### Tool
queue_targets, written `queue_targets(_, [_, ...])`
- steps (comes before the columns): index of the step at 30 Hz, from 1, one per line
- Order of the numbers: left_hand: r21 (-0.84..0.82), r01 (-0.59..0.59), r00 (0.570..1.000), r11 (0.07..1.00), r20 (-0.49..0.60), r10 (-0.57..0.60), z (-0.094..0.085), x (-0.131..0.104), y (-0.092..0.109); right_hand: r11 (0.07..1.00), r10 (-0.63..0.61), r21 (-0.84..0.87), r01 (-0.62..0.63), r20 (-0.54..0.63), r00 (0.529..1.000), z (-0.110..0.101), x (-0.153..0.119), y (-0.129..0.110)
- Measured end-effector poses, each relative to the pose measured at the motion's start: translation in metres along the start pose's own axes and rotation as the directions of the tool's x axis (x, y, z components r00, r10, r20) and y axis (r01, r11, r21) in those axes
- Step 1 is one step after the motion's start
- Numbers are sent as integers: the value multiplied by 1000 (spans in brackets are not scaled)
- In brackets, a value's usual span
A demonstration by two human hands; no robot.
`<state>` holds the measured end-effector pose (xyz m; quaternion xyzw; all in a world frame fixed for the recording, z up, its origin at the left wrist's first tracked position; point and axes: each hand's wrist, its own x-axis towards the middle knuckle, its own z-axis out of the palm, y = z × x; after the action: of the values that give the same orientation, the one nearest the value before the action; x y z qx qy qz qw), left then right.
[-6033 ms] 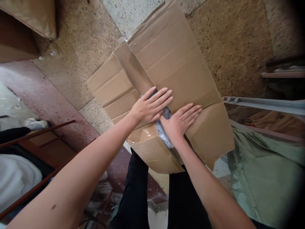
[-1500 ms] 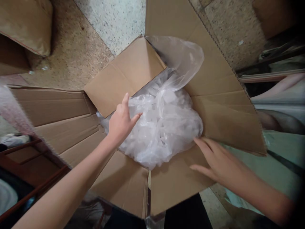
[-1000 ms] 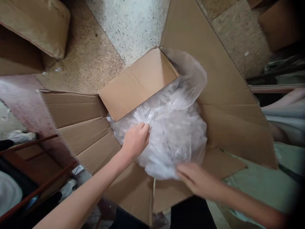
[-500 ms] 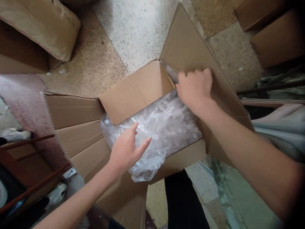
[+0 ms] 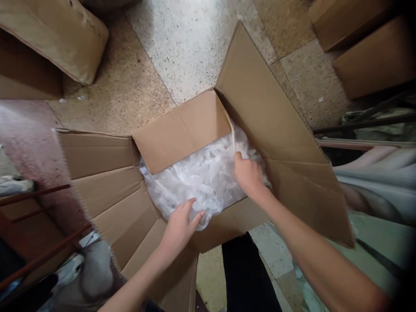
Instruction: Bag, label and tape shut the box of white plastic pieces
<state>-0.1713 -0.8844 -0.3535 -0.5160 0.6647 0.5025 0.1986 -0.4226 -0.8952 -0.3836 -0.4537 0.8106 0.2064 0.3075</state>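
Floor [image 5: 191, 47]: speckled tile, pale and tan, running from carton's far edge towards sack [image 5: 61, 34], upper left, and brown boxes [image 5: 373, 60], upper right, both well apart. Carton [image 5: 234, 223]: on floor, side flaps spread wide. Clear plastic bag [image 5: 156, 188]: inside carton, fold over near rim. Left hand [image 5: 178, 227]: at fold, fingers apart. Right hand [image 5: 248, 174]: fingers clamped on bag's film.

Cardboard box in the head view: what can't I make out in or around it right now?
All in the head view:
Cardboard box: its bottom is hidden by the plastic bag.
White pieces: too blurred through the film to identify.
Right hand: curled fingertips hidden behind its own back.
Tan sack: cut off by the left and top edges.
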Motion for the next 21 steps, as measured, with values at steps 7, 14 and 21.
queue_targets(7, [-15,84,996,996,37,-83,-2,14,12,996,46,-83,-46,4,999,8,3,18])
queue_targets(14, [-324,0,979,946,-192,-65,16,29,18,995,-50,87,50,-3,999,22,-34,-49])
queue_targets(21, [-587,3,957,810,-233,-172,13,67,55,988,-63,145,59,28,998,32,-62,-56])
